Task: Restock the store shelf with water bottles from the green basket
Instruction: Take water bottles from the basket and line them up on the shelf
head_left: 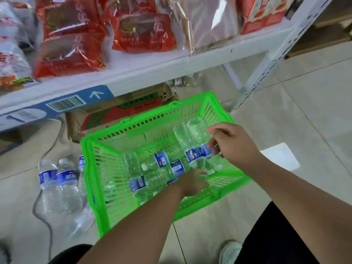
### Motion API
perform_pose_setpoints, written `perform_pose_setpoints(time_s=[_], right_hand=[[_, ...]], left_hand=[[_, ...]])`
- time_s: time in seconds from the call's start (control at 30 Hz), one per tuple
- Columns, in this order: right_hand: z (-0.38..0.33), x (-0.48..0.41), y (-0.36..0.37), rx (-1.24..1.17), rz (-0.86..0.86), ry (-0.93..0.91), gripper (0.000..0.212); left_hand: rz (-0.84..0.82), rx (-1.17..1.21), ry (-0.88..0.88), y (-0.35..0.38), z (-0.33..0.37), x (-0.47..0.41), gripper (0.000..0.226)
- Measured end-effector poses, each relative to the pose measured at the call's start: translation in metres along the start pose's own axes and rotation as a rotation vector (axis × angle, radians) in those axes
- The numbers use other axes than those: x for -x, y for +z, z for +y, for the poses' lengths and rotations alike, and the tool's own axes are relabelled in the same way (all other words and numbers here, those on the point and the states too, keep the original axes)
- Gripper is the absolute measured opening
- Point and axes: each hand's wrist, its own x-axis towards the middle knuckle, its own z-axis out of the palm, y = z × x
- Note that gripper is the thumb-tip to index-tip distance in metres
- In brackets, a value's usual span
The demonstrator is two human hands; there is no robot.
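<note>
Bottles (137,180) lie heaped in the green basket (87,147) on the floor; left grip (192,182) closes round a bottle (202,164); right grip (231,143) curls over another, hold unclear.

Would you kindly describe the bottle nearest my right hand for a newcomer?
Find the green basket on the floor below the shelf. Of the pair lying along its right wall, it is the outer bottle, the one whose blue label the right hand touches.
</note>
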Motion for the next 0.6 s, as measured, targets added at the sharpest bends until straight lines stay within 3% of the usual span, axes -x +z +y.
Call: perform_pose_setpoints(time_s=[0.2, 0.33, 0.43, 0.6], right_hand=[[0.007, 0.013, -0.006, -0.008, -0.04, 0.004, 0.015], [0.008, 0.009, -0.009, 0.016, -0.044, -0.004, 0.015], [0.008, 0.008, -0.004, 0.025, -0.066, -0.006, 0.015], [0.008, 0.004, -0.002, 0.025, -0.064, -0.007, 0.016]], left_hand=[[0.048, 0.093, -0.016, 0.02, -0.005, -0.047, 0.063], [0.104, -0.081, 0.007, 0.023, 0.002, -0.047, 0.068], [0.241, -0.178, 0.032, 0.026, 0.001, -0.036, 0.056], [0.46, -0.062, 0.108, 0.022, -0.003, -0.01, 0.027]])
